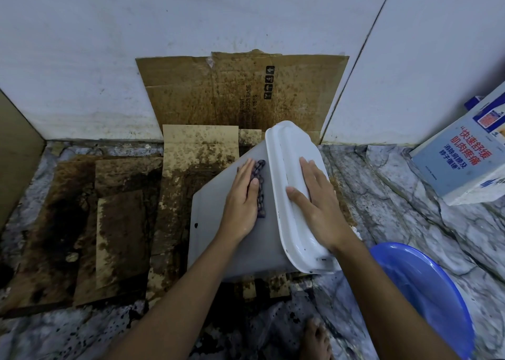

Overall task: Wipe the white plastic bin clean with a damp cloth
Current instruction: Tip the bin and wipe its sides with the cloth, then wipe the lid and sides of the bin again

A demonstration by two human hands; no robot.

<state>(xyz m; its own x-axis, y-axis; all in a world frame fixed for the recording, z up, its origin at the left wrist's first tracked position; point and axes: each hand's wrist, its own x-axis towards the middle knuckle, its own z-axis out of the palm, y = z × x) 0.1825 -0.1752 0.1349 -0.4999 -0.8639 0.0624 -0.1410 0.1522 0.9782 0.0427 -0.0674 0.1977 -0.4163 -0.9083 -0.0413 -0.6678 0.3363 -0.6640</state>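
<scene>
White plastic bin (213,236) lying on its side.
Left hand (241,204), fingers flat, presses cloth (261,185) on its wall; at 3 o'clock, right hand (314,204) rests straight-fingered on rim (287,141).

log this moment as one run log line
phase: wiping | left hand: presses cloth flat on white bin side | right hand: rests on its rim | bin: lying on stained cardboard
</scene>
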